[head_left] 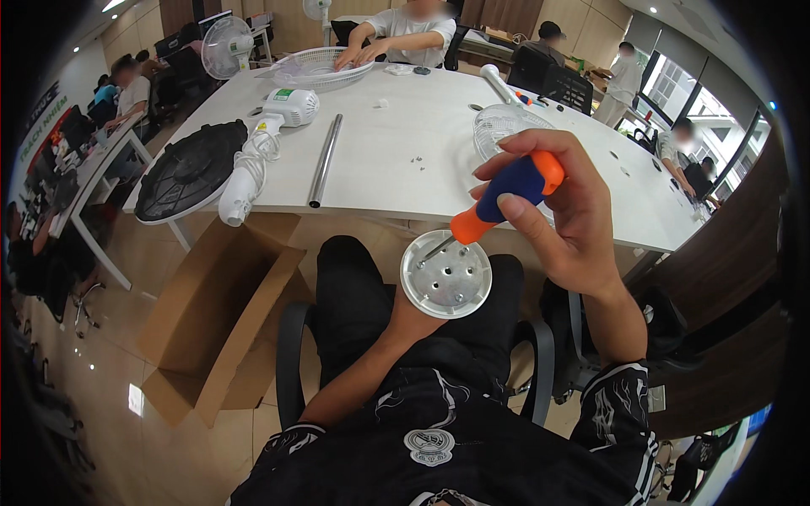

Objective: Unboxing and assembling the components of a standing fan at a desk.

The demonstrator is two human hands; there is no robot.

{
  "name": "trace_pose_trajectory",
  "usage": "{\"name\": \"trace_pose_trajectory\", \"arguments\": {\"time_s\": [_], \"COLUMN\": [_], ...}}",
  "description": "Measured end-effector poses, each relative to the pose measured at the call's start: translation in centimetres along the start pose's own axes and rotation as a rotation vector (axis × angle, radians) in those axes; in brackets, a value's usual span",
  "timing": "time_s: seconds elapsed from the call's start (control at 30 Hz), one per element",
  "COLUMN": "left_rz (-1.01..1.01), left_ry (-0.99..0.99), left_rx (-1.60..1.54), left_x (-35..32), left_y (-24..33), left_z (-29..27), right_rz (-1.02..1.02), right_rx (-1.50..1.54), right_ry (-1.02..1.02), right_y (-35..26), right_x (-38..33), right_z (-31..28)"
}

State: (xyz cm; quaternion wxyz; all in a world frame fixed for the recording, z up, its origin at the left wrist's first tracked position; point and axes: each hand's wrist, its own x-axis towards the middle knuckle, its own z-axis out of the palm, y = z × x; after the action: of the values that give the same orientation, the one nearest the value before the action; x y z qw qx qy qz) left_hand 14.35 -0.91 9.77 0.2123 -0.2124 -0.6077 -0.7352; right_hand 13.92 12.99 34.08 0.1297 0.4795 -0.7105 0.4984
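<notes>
My right hand grips a screwdriver with a dark blue and orange handle, held at a slant. Its metal shaft points down to the left, and the tip meets the left side of a round white part. That part has a flat metal plate with several holes in its face. From underneath, my left hand supports it above my lap; the fingers are hidden behind the part.
On the white table lie a metal tube, a white fan motor unit with coiled cable, a black round base and a fan grille. An open cardboard box stands at left. Across the table, a person handles another grille.
</notes>
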Motion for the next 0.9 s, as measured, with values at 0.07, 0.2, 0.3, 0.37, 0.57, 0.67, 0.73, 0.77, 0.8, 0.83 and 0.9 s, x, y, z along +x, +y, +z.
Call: {"name": "trace_pose_trajectory", "arguments": {"time_s": [0.07,0.2,0.3,0.37,0.57,0.67,0.73,0.77,0.8,0.83,0.9], "left_rz": [-0.007,-0.013,0.004,-0.008,-0.039,-0.001,0.009,-0.013,-0.035,-0.036,-0.018], "left_ry": [-0.011,-0.017,-0.015,-0.029,-0.055,-0.057,-0.066,-0.072,-0.078,-0.079,-0.079], "left_rx": [0.016,0.002,0.023,0.012,-0.072,-0.041,-0.023,-0.034,-0.045,-0.047,-0.025], "left_x": [0.2,0.22,0.37,0.46,0.58,0.7,0.74,0.73,0.73,0.74,0.8], "left_y": [0.03,0.07,0.15,0.26,0.17,-0.04,-0.06,-0.01,0.04,0.12,0.25], "left_z": [-0.09,-0.04,0.07,0.13,0.33,0.43,0.47,0.48,0.48,0.46,0.39], "right_rz": [0.006,0.003,-0.001,-0.015,0.009,0.005,-0.003,0.004,0.014,0.012,0.015], "right_rx": [-0.005,0.004,0.02,-0.023,-0.051,-0.039,-0.038,-0.04,-0.054,-0.043,-0.062], "right_ry": [0.002,0.02,0.032,0.013,0.021,0.056,0.066,0.052,0.03,0.039,0.037], "right_y": [0.09,-0.03,-0.11,-0.13,-0.29,-0.39,-0.38,-0.33,-0.26,-0.2,-0.11], "right_x": [-0.05,-0.09,-0.1,-0.16,-0.44,-0.49,-0.52,-0.55,-0.58,-0.62,-0.67], "right_z": [0.13,0.24,0.24,0.27,0.15,-0.03,-0.07,-0.04,-0.02,0.01,0.03]}}
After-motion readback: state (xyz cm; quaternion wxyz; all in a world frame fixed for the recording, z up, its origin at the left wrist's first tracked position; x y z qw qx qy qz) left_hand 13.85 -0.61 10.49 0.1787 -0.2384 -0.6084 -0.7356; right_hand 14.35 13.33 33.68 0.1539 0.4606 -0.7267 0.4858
